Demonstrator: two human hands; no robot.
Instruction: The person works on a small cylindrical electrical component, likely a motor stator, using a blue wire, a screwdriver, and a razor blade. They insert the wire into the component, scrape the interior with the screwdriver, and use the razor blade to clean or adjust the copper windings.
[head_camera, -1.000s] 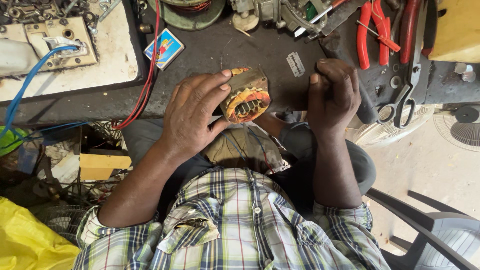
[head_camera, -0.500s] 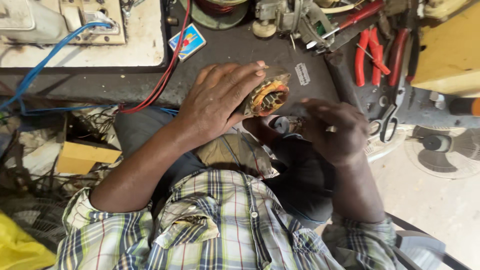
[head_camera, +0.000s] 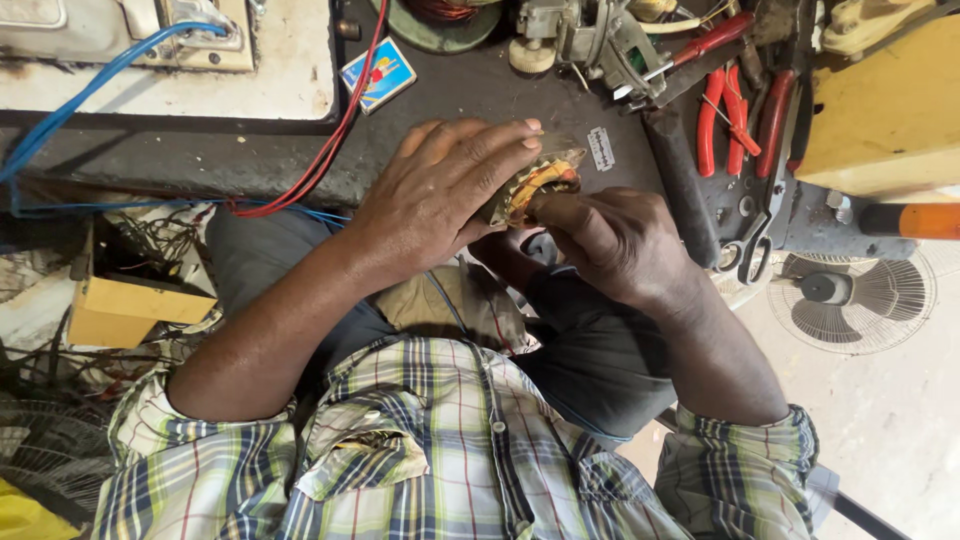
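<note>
Left hand (head_camera: 440, 195) wraps over a small motor stator (head_camera: 535, 180), fingers curled round its top, clamped on it. Right hand (head_camera: 610, 240) closes on the same stator from 4 o'clock, thumb and fingertips pinching at the copper windings. Stator sits at frame centre, at the near edge of the worktop (head_camera: 470, 90), above the lap.

Worktop: dark, grimy, cluttered. At 12 o'clock a wire spool (head_camera: 440, 15) and a grey metal mechanism (head_camera: 590, 35). Small blue card (head_camera: 378, 73) at 11 o'clock, flat. Razor blade (head_camera: 600, 148) just beside the stator at 1 o'clock. Red pliers (head_camera: 725, 115) and scissors (head_camera: 765, 215) at 2 o'clock. Yellow box (head_camera: 890, 110) at the far right edge, orange handle (head_camera: 920, 220) just below it.

White panel (head_camera: 200, 85) at 10 o'clock; blue cable (head_camera: 90, 95) and red cable (head_camera: 330, 140) run across it and off the worktop edge.

Floor: pale concrete at 4 o'clock, white fan (head_camera: 855, 295) on it. Left side, 8 o'clock: cardboard box (head_camera: 130, 310) and tangled wires.
</note>
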